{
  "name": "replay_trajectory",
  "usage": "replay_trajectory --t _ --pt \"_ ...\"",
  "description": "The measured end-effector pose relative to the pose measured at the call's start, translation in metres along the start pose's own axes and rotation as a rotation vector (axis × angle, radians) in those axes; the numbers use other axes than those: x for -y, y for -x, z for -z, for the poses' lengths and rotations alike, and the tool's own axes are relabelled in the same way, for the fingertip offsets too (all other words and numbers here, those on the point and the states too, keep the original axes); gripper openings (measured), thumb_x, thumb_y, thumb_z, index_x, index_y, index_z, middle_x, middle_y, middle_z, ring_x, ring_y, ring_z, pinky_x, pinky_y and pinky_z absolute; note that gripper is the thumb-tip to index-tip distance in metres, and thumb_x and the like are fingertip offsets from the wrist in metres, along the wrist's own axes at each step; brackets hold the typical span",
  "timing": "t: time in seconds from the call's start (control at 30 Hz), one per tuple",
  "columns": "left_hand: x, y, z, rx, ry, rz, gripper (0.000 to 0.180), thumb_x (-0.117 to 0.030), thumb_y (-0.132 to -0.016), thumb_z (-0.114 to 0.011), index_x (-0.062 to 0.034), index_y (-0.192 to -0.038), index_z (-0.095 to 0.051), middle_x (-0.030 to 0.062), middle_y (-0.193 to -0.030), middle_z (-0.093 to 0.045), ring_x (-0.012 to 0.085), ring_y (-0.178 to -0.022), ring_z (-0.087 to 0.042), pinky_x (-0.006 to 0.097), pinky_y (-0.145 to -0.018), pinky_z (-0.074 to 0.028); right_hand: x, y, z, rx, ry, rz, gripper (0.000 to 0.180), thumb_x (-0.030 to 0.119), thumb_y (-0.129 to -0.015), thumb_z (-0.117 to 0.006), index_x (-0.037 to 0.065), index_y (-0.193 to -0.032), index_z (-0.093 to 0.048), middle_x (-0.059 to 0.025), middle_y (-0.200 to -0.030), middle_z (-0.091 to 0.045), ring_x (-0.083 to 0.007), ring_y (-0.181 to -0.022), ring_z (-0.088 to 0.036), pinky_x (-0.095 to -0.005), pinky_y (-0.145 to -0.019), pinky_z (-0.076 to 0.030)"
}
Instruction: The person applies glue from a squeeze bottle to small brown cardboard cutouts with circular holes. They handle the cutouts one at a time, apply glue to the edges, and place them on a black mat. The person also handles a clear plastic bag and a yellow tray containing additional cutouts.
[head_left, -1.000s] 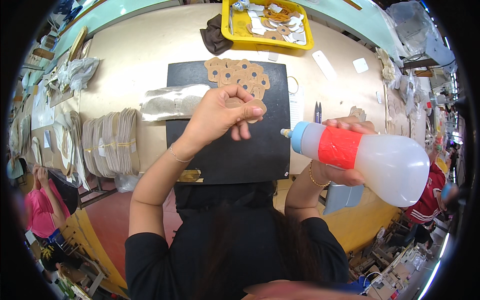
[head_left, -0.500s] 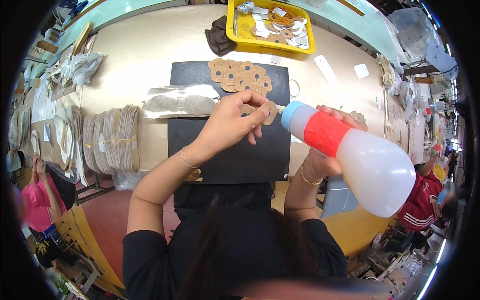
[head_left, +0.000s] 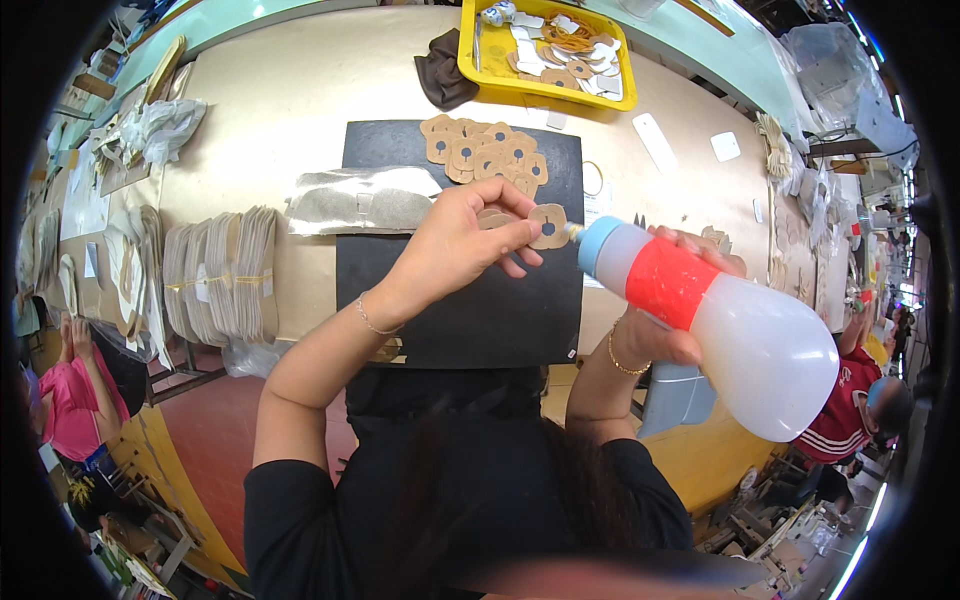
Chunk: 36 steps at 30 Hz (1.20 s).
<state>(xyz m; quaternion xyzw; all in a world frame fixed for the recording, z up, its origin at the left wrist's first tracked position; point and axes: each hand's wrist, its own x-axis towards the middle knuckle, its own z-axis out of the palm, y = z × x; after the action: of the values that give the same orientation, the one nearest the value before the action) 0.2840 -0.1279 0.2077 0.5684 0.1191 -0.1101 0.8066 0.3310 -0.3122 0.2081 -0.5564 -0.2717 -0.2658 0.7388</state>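
Observation:
Between thumb and fingers, my left hand pinches a small tan cutout piece with a dark keyhole-shaped mark at its middle. More tan edges show behind the thumb, partly covered by the hand. My right hand is wrapped round a white squeeze bottle with a red band and a light blue cap. Its narrow nozzle tip points left, close to the piece's right edge. On the black mat beyond my hands lies a heap of similar tan pieces.
A silvery sheet overlaps the mat's left side. Bundled stacks of tan cut parts stand farther left. At the back sit a yellow tray of pieces and a dark cloth. Other people are visible at both sides.
The bottle has shifted slightly right and away from the piece. The held piece now turns its marked face more toward view.

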Motion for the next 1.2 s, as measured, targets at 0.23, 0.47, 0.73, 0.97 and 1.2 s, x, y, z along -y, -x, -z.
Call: replay_trajectory --t 0.23,0.47,0.73,0.97,1.2 --pt "-0.003 0.000 0.001 -0.014 -0.084 -0.022 0.015 -0.008 -0.084 -0.065 0.0018 -0.091 -0.056 0.0071 -0.076 -0.061 0.0124 -0.061 -0.062 0.022 -0.050 -0.050 0.000 0.003 0.004 0.149 0.054 0.027 0.093 0.072 -0.058 -0.066 -0.006 -0.106 -0.048 -0.0158 -0.090 -0.057 -0.0292 -0.082 -0.064 -0.0373 -0.073 -0.057" --pt "-0.003 0.001 0.001 0.004 -0.050 -0.017 0.014 -0.007 -0.084 -0.065 0.0018 -0.089 -0.056 0.0069 -0.073 -0.061 0.0123 -0.059 -0.062 0.022 -0.049 -0.050 0.006 0.011 0.000 0.112 0.059 -0.073 0.091 0.072 -0.057 -0.069 -0.007 -0.100 -0.054 -0.0138 -0.086 -0.056 -0.0272 -0.078 -0.064 -0.0347 -0.070 -0.057" --pt "0.007 -0.015 0.010 -0.038 -0.224 0.050 0.015 -0.009 -0.083 -0.065 0.0022 -0.089 -0.056 0.0082 -0.072 -0.062 0.0101 -0.049 -0.058 0.021 -0.041 -0.045 0.006 0.005 0.009 0.060 -0.091 -0.058 0.091 0.071 -0.059 -0.069 -0.008 -0.101 -0.053 -0.0134 -0.086 -0.056 -0.0262 -0.077 -0.064 -0.0347 -0.068 -0.058" --pt "0.015 -0.046 0.030 -0.283 -0.571 -0.210 0.028 -0.014 -0.083 -0.067 0.0034 -0.100 -0.053 0.0077 -0.081 -0.059 0.0084 -0.043 -0.052 0.021 -0.040 -0.043 0.007 0.005 0.015 0.099 -0.108 -0.096 0.091 0.069 -0.058 -0.072 -0.008 -0.102 -0.052 -0.0132 -0.088 -0.056 -0.0258 -0.077 -0.064 -0.0353 -0.069 -0.058" --pt "0.014 -0.051 0.060 -0.197 0.101 -0.212 0.040 -0.002 -0.087 -0.055 0.0023 -0.122 -0.038 0.0211 -0.126 -0.044 0.0202 -0.103 -0.059 0.028 -0.082 -0.052 0.005 0.004 0.019 0.060 -0.137 -0.117 0.093 0.071 -0.057 -0.071 -0.008 -0.103 -0.051 -0.0128 -0.089 -0.055 -0.0252 -0.077 -0.063 -0.0357 -0.069 -0.058"
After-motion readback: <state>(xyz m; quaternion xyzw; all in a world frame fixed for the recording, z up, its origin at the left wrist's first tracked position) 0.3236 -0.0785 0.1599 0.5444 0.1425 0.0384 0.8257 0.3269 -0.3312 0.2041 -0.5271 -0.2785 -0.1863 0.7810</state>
